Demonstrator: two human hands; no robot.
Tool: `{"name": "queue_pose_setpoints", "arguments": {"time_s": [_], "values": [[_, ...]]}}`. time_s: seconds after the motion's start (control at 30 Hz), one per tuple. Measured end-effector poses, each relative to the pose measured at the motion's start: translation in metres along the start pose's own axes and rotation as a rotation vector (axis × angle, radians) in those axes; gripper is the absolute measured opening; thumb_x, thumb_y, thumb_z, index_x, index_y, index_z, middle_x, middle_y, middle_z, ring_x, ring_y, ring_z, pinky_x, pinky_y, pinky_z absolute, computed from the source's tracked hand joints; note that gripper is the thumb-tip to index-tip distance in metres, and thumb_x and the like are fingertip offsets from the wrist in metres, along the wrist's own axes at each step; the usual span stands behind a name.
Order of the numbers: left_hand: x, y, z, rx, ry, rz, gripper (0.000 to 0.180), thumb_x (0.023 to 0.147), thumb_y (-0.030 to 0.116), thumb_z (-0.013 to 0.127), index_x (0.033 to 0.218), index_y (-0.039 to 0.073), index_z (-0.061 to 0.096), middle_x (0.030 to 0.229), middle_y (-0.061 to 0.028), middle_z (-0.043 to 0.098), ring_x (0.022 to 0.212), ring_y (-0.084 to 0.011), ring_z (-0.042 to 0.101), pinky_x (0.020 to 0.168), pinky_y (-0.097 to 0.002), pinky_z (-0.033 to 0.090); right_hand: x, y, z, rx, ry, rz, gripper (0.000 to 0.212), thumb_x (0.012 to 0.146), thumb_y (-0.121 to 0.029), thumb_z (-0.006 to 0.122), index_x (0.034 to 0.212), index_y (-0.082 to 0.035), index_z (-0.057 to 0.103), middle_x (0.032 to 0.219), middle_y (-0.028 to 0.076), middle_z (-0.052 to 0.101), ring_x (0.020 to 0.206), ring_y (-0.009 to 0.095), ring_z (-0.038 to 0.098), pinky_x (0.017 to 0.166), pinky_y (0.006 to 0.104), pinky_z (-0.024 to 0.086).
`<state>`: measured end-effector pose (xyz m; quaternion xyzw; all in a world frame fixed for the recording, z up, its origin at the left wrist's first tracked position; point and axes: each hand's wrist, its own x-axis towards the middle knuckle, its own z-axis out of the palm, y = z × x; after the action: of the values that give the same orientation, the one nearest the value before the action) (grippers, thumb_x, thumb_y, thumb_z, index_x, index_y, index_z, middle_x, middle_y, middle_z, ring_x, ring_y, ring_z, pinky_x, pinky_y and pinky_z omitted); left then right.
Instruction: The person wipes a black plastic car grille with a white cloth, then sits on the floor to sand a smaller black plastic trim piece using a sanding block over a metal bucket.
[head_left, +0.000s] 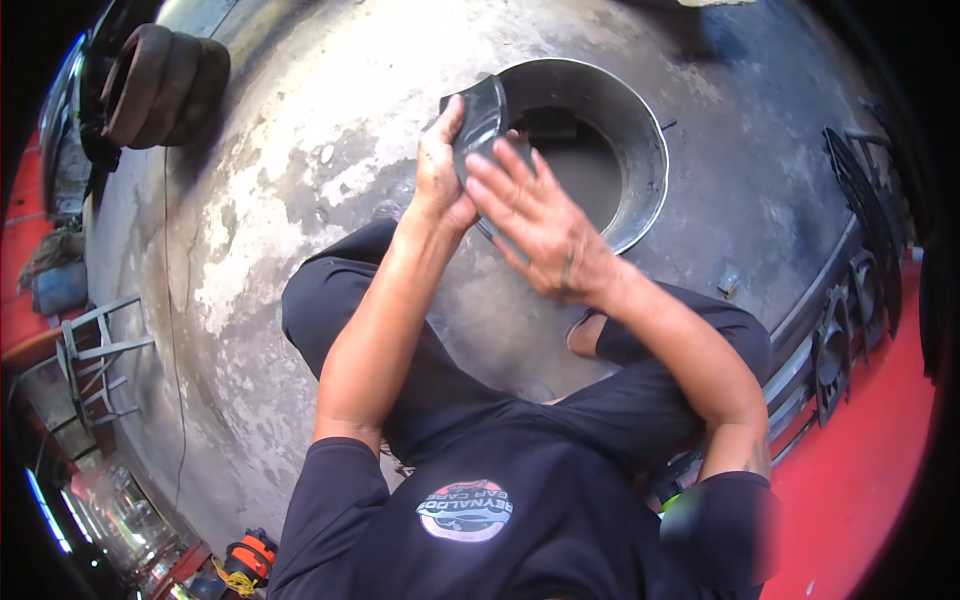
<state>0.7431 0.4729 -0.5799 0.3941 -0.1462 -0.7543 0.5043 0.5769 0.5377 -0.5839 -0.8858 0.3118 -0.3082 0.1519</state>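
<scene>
- Dark grey rubber strip (478, 125), glossy, curved and folded over at the top, likely a piece of inner tube (exact kind not certain); held up above the near rim of a round metal tub.
- Strip's upper end free in the air, lower part hidden behind the two hands.
- Round metal tub (640, 130) just behind the strip, grey and shiny on the inner wall, dark at the bottom; contents not clear.
- Stained concrete floor (300, 200) all around, pale and patchy, wide and open to the left of the hands.
- Stack of worn tyres (160, 85) well apart at the upper left; metal frame (95, 350) near the left edge.
- Black ribbed parts (860, 200) lined along the right border, beside a red floor strip (860, 480).
- Left hand (440, 170) raised from a bent forearm, fingers curled shut around the strip's left edge, thumb pressed on it.
- Right hand (545, 225) crossing in from the right, fingers spread and nearly straight, palm laid flat against the strip's face (no closed grasp visible).
- Both forearms angled up from the lower edge, meeting over the dark-trousered knees (400, 300) in a squat.
</scene>
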Motion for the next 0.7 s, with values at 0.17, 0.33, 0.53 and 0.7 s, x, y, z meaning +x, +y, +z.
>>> {"name": "queue_pose_setpoints", "arguments": {"time_s": [0.17,0.33,0.53,0.7], "values": [[0.015,0.003,-0.014,-0.224,-0.012,0.022,0.052,0.110,0.050,0.040,0.114,0.003,0.063,0.092,-0.0181,0.070,0.089,-0.0325,0.070,0.083,-0.0499,0.061,-0.020,0.012,-0.014,0.126,0.046,0.155,0.064,0.095,-0.005,0.059,0.157,0.000,0.044,0.166,0.021,0.038,0.158,0.039,0.028,0.127,0.0593,0.022],[0.013,0.004,-0.005,-0.118,0.031,0.156,0.053,0.112,0.049,0.036,0.116,0.001,0.058,0.100,-0.0177,0.067,0.091,-0.0303,0.068,0.085,-0.0449,0.059,-0.005,-0.005,-0.015,-0.039,0.133,0.075,0.066,0.088,-0.008,0.065,0.152,0.002,0.050,0.164,0.021,0.041,0.156,0.040,0.032,0.125,0.0596,0.026],[0.001,-0.002,0.003,-0.017,0.057,0.301,0.048,0.111,0.049,0.043,0.111,0.006,0.065,0.096,-0.0113,0.070,0.085,-0.0225,0.070,0.078,-0.0387,0.060,0.015,-0.009,-0.012,-0.093,0.070,0.066,0.060,0.082,-0.013,0.072,0.139,0.002,0.060,0.152,0.018,0.055,0.151,0.037,0.041,0.121,0.0622,0.032],[-0.002,0.002,0.009,-0.046,0.007,0.286,0.046,0.112,0.048,0.043,0.110,0.008,0.066,0.094,-0.0105,0.072,0.086,-0.0219,0.071,0.081,-0.0384,0.061,0.019,-0.005,-0.017,-0.094,0.045,-0.010,0.063,0.081,-0.012,0.073,0.141,0.002,0.059,0.153,0.018,0.054,0.151,0.036,0.041,0.123,0.0599,0.030]]}}
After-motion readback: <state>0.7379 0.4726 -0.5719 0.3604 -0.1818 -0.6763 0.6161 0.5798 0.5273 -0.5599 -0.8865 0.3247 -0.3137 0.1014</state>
